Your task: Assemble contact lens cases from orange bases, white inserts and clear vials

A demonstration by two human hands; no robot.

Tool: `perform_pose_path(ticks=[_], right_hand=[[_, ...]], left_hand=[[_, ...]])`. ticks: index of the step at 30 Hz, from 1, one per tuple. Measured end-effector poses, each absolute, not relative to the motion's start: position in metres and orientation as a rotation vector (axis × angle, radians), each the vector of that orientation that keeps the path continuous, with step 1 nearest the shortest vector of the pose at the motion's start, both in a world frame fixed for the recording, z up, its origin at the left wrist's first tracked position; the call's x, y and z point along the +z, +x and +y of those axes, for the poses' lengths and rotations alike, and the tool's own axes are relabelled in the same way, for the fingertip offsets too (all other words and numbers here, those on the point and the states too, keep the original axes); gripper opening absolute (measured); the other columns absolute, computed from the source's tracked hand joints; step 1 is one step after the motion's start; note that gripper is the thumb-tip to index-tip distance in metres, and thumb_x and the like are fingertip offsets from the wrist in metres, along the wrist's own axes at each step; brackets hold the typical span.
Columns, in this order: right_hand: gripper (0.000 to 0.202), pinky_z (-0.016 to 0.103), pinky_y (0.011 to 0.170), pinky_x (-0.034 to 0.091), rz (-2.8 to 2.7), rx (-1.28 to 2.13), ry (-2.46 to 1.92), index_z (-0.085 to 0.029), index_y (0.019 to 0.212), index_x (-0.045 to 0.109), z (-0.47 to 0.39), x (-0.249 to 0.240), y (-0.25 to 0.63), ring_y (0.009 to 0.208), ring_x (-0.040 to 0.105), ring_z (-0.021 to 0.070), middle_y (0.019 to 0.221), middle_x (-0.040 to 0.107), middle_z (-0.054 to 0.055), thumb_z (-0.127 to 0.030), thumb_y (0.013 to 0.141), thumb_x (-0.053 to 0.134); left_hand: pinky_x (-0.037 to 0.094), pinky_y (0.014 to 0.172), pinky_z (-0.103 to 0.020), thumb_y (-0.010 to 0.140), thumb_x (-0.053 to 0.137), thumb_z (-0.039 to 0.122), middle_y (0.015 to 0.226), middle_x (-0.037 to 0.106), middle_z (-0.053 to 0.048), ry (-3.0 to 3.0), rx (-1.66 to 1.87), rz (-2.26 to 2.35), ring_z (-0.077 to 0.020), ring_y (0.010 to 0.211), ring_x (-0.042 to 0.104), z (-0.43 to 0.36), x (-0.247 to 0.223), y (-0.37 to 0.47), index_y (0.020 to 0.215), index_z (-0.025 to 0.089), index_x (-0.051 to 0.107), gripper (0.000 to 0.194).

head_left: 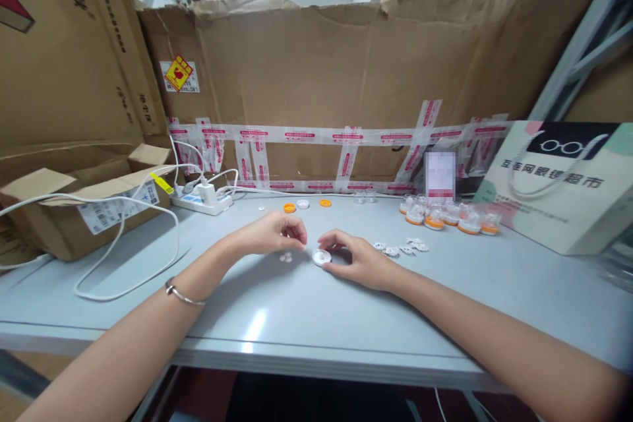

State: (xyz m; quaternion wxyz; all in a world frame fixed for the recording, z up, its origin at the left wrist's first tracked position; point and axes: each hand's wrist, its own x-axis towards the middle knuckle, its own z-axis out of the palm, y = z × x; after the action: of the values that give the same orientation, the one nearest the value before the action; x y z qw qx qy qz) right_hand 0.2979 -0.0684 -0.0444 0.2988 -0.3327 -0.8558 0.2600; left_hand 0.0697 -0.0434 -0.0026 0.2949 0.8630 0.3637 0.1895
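Note:
My right hand (353, 257) holds a round white part (321, 257) on the grey table, thumb and fingers at its right edge. Just left of that part is my left hand (283, 233), its fingertips pinched together; whatever they hold is too small to make out. Small white pieces (285, 256) lie beneath my left hand. Beyond the hands are an orange ring (289, 208), a white ring (302, 204) and a flat orange piece (325, 203). Several small white parts (392, 251) lie right of my right hand.
Clear-topped pieces with orange or white bases (434, 221) cluster at the back right, beside a paper bag (554, 211). On the left are an open cardboard box (64, 231), a white power strip (200, 203) and a looping cable. Large cardboard (321, 66) stands behind.

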Motion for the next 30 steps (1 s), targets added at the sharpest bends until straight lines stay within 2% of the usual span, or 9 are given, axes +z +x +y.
perform_pose_path(ticks=[10,20,30], right_hand=[[0.028,0.034,0.089,0.046,-2.259,0.791,-0.823,-0.022,0.104,0.052,-0.068,-0.044,0.299,0.097,0.060,0.0163,0.104,0.064,0.004,-0.024,0.078,0.060],[0.024,0.032,0.088,0.047,-2.262,0.803,-0.796,-0.021,0.102,0.053,-0.066,-0.045,0.299,0.096,0.061,0.0152,0.101,0.065,0.003,-0.024,0.078,0.059],[0.027,0.034,0.088,0.047,-2.258,0.802,-0.806,-0.022,0.103,0.049,-0.067,-0.045,0.298,0.096,0.061,0.0165,0.102,0.065,0.004,-0.026,0.078,0.060]], left_hand=[[0.044,0.064,-0.020,0.075,0.060,0.021,0.075,0.068,-0.003,2.220,0.562,0.944,-0.0116,0.069,0.058,-0.041,-0.022,0.091,0.080,0.012,0.068,0.013],[0.044,0.065,-0.019,0.074,0.061,0.023,0.074,0.067,-0.001,2.208,0.549,0.946,-0.0113,0.069,0.058,-0.041,-0.027,0.096,0.079,0.014,0.067,0.012],[0.042,0.064,-0.020,0.074,0.059,0.027,0.078,0.068,-0.002,2.260,0.547,1.054,-0.0129,0.072,0.057,-0.041,-0.028,0.096,0.082,0.015,0.068,0.017]])
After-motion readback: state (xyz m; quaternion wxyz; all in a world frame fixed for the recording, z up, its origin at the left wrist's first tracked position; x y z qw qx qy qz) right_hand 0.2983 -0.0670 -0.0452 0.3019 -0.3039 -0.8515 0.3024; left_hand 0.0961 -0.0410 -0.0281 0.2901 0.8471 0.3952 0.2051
